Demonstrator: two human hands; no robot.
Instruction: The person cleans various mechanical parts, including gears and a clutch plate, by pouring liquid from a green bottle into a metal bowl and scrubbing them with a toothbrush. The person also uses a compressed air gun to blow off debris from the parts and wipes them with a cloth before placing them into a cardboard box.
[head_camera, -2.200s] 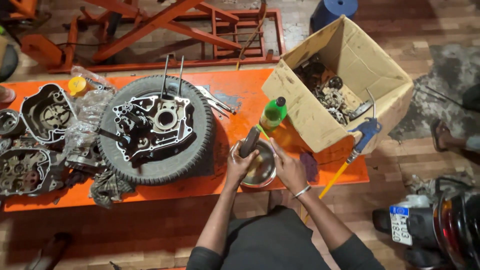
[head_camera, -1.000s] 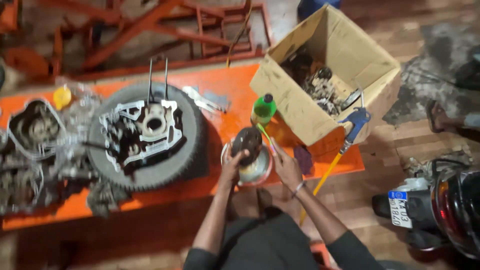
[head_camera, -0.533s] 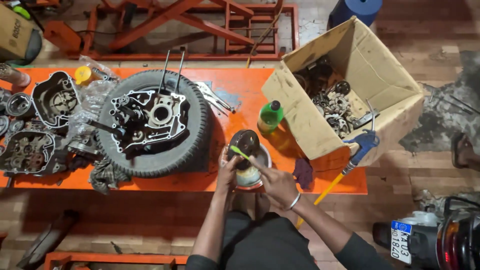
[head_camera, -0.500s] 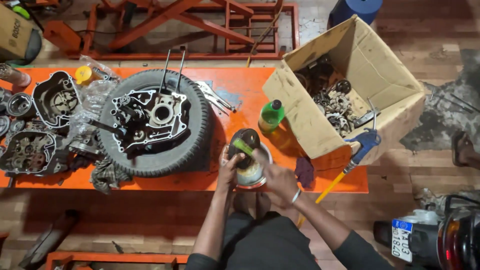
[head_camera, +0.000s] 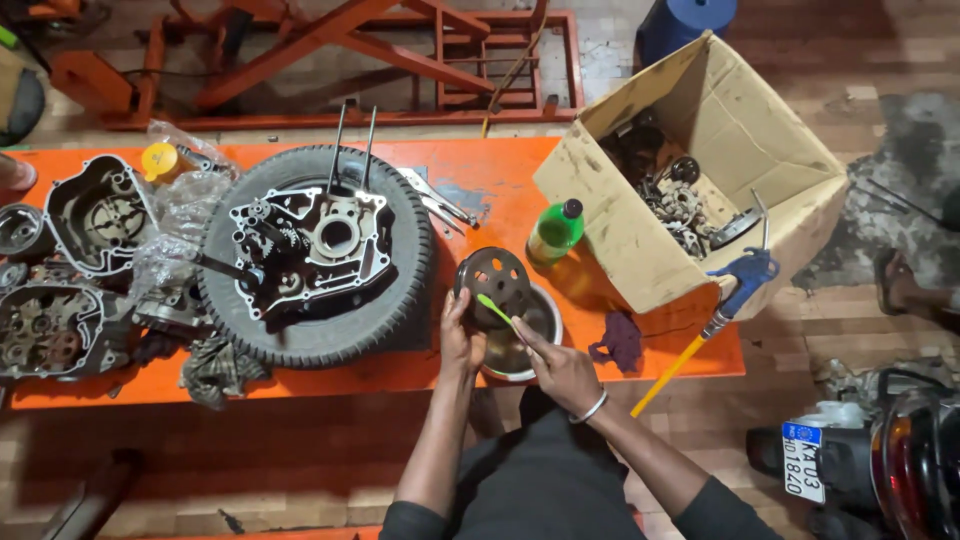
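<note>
Looking down from my head, my left hand is wrapped around the lower edge of a round, dark clutch drum, fingers closed on its rim so its holed face tilts up toward me. My right hand pinches a green toothbrush between thumb and fingers; the grip is closed on the handle, and the bristle end lies against the drum just beyond my fingertips. Directly under both sets of fingers sits a steel bowl on the orange table; I cannot tell what is in it.

Just past the drum, away from my fingers, stands a green bottle with a black cap. To the right of my right hand lies a dark purple rag, and farther right a blue air gun with a yellow hose hangs at the side of an open cardboard box holding metal parts. To the left of my left hand, a tyre lies flat with an engine crankcase resting in it; more engine covers lie well beyond that.
</note>
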